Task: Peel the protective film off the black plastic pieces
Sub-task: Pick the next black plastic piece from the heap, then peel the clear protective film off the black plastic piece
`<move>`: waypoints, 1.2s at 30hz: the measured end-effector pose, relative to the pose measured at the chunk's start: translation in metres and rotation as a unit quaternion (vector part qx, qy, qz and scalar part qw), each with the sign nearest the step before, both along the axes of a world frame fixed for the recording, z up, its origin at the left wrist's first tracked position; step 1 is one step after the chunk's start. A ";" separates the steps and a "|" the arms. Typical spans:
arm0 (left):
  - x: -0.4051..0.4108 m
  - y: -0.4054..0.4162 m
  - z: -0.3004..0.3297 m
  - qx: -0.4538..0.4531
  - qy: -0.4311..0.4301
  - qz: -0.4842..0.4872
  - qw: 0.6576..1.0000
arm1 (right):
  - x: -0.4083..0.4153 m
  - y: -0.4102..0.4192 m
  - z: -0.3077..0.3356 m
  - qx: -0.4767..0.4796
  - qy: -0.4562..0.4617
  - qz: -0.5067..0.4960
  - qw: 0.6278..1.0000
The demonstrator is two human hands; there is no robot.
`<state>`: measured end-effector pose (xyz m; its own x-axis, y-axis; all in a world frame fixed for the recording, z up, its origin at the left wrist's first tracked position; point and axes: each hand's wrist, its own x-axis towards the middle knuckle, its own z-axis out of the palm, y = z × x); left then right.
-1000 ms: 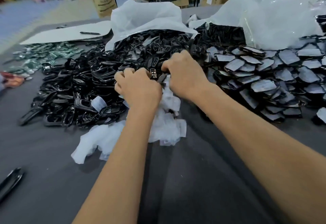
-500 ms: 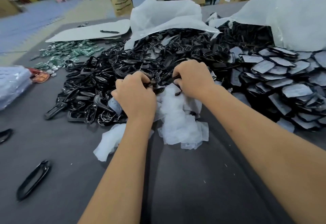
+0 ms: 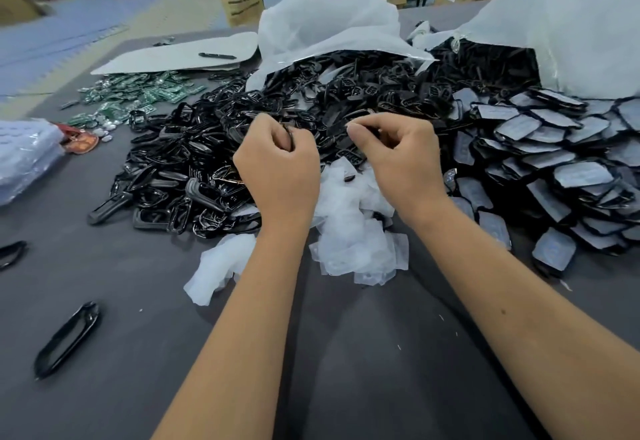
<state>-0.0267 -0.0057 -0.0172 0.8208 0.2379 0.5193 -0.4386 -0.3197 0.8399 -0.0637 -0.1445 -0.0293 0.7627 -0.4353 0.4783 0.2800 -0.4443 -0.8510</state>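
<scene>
My left hand is curled round a small black plastic piece, of which only an edge shows between the fingers. My right hand is a hand's width to its right; thumb and forefinger pinch something thin that looks like clear protective film, hard to make out. Both hands hover over a heap of peeled white film scraps. A big pile of bare glossy black pieces lies to the left. At the right lie stacked black pieces with grey film on them.
Two open white plastic bags spill black parts at the back. Green circuit boards and a white sheet with a pen lie far left. A wrapped package sits at the left edge. A loose black frame lies on the grey table.
My hands, joined on one black piece before, have lifted and drawn apart. The left keeps the piece and the right has pulled away to the right.
</scene>
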 end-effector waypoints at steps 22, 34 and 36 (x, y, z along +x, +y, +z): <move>-0.014 -0.005 -0.031 0.016 0.129 -0.118 0.984 | -0.019 -0.002 -0.019 0.193 0.069 0.097 0.974; -0.014 -0.005 -0.032 -0.074 0.131 -0.157 0.976 | -0.012 -0.006 -0.027 0.241 0.027 0.081 0.967; -0.012 -0.005 -0.033 -0.061 0.124 -0.148 0.979 | -0.011 -0.008 -0.029 0.208 0.026 0.074 0.975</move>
